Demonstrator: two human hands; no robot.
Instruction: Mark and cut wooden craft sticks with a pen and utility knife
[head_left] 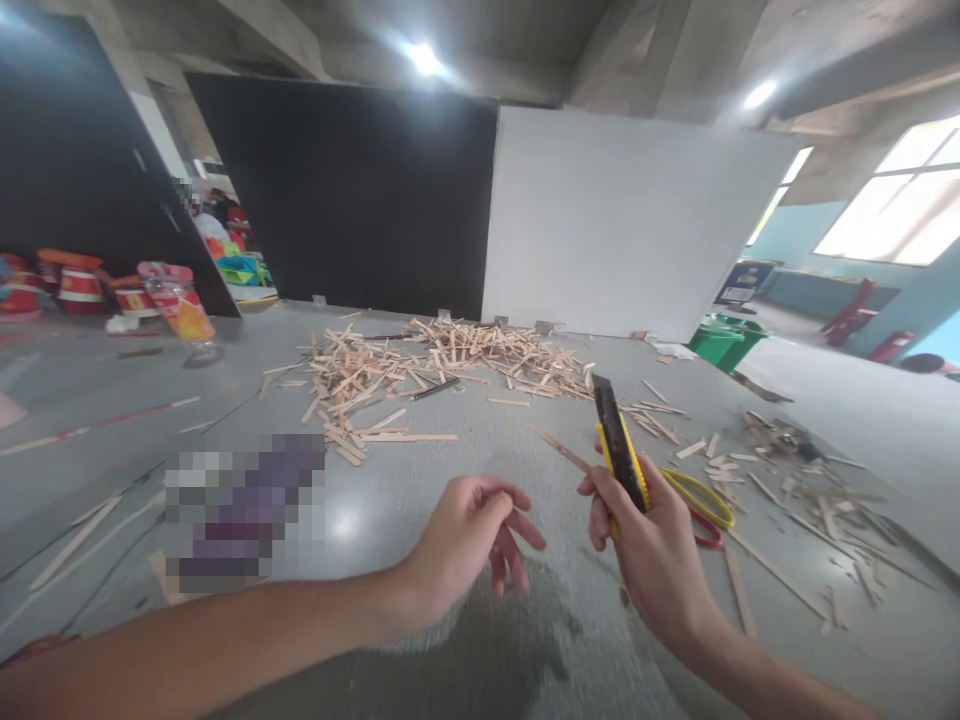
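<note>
My right hand (652, 535) is closed around a black and yellow utility knife (619, 440), its dark end pointing up and away. A thin wooden stick (561, 448) juts out to the left from the same hand's fingers. Just left of it, my left hand (480, 530) hovers over the grey tabletop (390, 520), fingers loosely bent and apart, with nothing seen in them. Behind the right wrist lie a yellow looped handle (701, 497) and a red one, partly hidden; I cannot tell what tool they belong to.
A wide pile of wooden sticks (360, 370) spreads along the back, with a dark pen-like rod (435, 390) in front. Cut pieces (829, 515) litter the right side. A bottle (180, 310) stands back left. Black (360, 200) and white (607, 220) panels rise behind; a green bin (720, 342) is beyond.
</note>
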